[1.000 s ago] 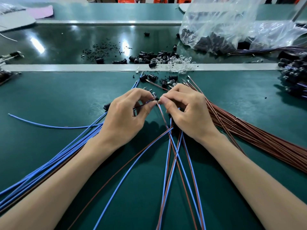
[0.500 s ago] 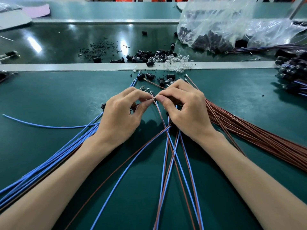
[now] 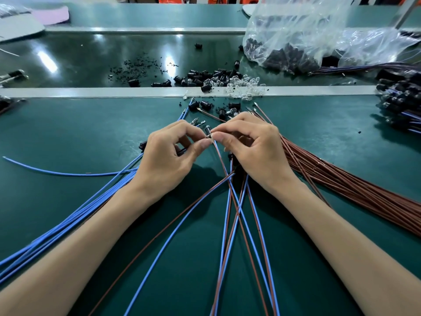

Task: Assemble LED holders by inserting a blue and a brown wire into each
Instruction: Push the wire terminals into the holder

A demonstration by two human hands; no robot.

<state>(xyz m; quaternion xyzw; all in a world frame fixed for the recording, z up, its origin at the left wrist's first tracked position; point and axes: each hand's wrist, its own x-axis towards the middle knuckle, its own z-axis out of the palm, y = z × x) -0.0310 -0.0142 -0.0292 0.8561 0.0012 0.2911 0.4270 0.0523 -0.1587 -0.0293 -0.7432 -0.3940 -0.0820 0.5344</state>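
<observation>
My left hand (image 3: 168, 156) and my right hand (image 3: 252, 149) meet fingertip to fingertip above the green mat. A small dark LED holder (image 3: 208, 130) sticks up between them, pinched by my left thumb and forefinger. My right thumb and forefinger grip the end of a brown wire (image 3: 219, 158) right at the holder; the joint itself is hidden by the fingers. Several blue and brown wire pairs (image 3: 230, 224) run from under my hands toward me. A bundle of blue wires (image 3: 91, 206) lies left, a bundle of brown wires (image 3: 341, 179) right.
Loose black holders (image 3: 200, 76) and clear LEDs (image 3: 246, 85) lie along the grey strip (image 3: 91, 92) behind my hands. A plastic bag (image 3: 296, 42) of parts sits at the back right. Wired holders (image 3: 401, 99) are piled at the right edge.
Both hands stay almost in place, fingertips pressed together. The fingers shift slightly around the holder and the wire end.
</observation>
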